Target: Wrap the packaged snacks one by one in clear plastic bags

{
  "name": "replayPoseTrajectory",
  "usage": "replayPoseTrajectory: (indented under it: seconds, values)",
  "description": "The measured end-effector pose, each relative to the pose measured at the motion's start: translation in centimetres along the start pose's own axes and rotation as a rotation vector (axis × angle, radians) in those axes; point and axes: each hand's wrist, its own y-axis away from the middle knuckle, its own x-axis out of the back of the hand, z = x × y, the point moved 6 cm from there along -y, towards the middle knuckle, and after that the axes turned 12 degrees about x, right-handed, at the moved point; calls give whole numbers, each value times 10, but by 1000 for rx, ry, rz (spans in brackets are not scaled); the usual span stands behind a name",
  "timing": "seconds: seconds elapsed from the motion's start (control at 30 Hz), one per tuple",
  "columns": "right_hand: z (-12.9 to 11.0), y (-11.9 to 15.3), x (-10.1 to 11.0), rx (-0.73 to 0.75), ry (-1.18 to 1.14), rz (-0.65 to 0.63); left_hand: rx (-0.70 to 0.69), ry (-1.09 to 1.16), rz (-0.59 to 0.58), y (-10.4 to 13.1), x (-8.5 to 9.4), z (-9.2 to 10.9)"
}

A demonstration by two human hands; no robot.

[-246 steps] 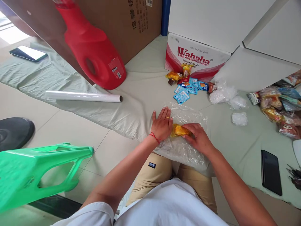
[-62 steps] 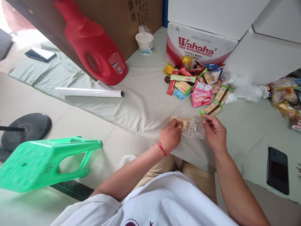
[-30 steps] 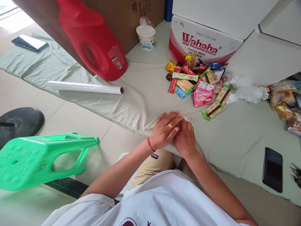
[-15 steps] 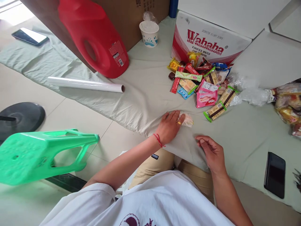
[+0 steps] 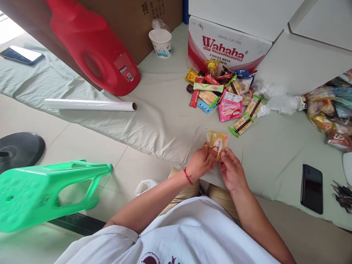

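Note:
A yellow wrapped snack (image 5: 219, 141) is held up between both hands, just in front of me over the cloth's near edge. My left hand (image 5: 202, 160), with a red string on its wrist, pinches the snack's lower left part. My right hand (image 5: 233, 169) has its thumb and fingers closed on the lower right corner. Beyond the hands lies a pile of wrapped snacks, with a pink packet (image 5: 230, 111), a green-ended bar (image 5: 241, 124) and a pale green stick (image 5: 208, 87) among them.
A Wahaha box (image 5: 228, 44) stands behind the pile. Leftward are a paper cup (image 5: 161, 44), a red jug (image 5: 96, 51), a white roll (image 5: 90, 105) and a green stool (image 5: 24, 190). Rightward are a black phone (image 5: 311, 189), keys (image 5: 343, 196) and bagged snacks (image 5: 320, 110).
The snack that lay under my left hand is lifted and turned yellow side up. My right hand has moved left and closed on it. The whole view has shifted a little.

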Motion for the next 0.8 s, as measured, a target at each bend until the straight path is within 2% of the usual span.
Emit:
replayPoseTrajectory:
  seconds: [0.07, 0.13, 0.23, 0.37, 0.47, 0.57, 0.63, 0.73, 0.8]
  values:
    - [4, 2, 14, 34, 34, 68, -23, -186, 20, 0, 3, 2]
    - [6, 4, 29, 53, 108, 97, -44, -269, 80, -1, 10, 5]
    - [6, 6, 44, 43, 256, 24, -77, -148, 177, -6, 17, 7]
    - [7, 12, 47, 36, 344, -83, -74, 12, 85, -19, 1, -3]
    - [5, 18, 51, 80, 368, -33, -55, 43, 62, -27, -9, -8]
    - [-5, 24, 69, 79, 422, 62, -84, -4, -69, -36, -13, 1]
    - [-17, 26, 93, 50, 465, 140, -144, -34, -62, -49, 1, 14]
    - [-48, 24, 149, 52, 542, 329, -236, -60, 163, -75, 43, 31]
    - [-71, 16, 195, 63, 572, 469, -221, -15, 294, -92, 68, 32]
